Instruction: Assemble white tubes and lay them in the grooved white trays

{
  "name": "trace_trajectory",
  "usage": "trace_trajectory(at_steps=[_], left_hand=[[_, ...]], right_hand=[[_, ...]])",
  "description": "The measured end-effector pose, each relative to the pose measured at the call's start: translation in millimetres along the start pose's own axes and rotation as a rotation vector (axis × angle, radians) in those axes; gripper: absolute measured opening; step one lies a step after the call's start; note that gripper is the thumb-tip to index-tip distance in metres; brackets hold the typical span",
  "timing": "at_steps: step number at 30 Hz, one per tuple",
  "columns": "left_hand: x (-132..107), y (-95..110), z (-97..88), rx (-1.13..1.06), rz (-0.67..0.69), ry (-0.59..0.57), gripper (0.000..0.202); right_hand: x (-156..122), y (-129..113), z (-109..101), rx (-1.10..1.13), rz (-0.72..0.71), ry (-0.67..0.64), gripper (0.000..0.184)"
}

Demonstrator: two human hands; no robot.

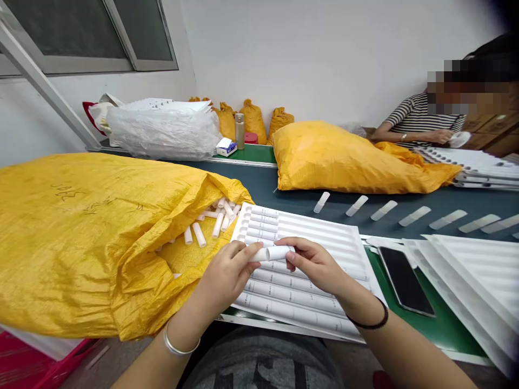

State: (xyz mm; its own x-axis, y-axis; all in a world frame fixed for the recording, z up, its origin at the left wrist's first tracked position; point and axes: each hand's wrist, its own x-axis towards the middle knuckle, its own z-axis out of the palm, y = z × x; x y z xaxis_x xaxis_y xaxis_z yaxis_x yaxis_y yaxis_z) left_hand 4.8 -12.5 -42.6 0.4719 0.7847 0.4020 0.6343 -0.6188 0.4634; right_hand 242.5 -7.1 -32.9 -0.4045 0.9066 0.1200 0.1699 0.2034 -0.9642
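Note:
Both of my hands hold one short white tube level over a white moulded tray. My left hand pinches its left end, and my right hand pinches its right end. The tray's grooves hold several white tubes lying in rows. To the left, an open yellow woven sack shows several loose white tubes in its mouth.
A black phone lies right of the tray, beside a stack of empty white trays. Several white tubes lie in a row on the dark conveyor belt. A second yellow sack sits beyond. Another person works at the far right.

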Motion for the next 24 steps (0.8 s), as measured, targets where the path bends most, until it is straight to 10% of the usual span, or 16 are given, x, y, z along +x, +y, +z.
trace_trajectory(at_steps=[9,24], left_hand=[[-3,5,-14.4,-0.029,-0.002,0.025,0.051],[-4,8,-19.1,-0.207,-0.028,0.03,0.024]], right_hand=[[-12,-15,0,-0.498,-0.384,0.085,0.033],[-12,-4,0,-0.365,-0.165,0.117,0.026]])
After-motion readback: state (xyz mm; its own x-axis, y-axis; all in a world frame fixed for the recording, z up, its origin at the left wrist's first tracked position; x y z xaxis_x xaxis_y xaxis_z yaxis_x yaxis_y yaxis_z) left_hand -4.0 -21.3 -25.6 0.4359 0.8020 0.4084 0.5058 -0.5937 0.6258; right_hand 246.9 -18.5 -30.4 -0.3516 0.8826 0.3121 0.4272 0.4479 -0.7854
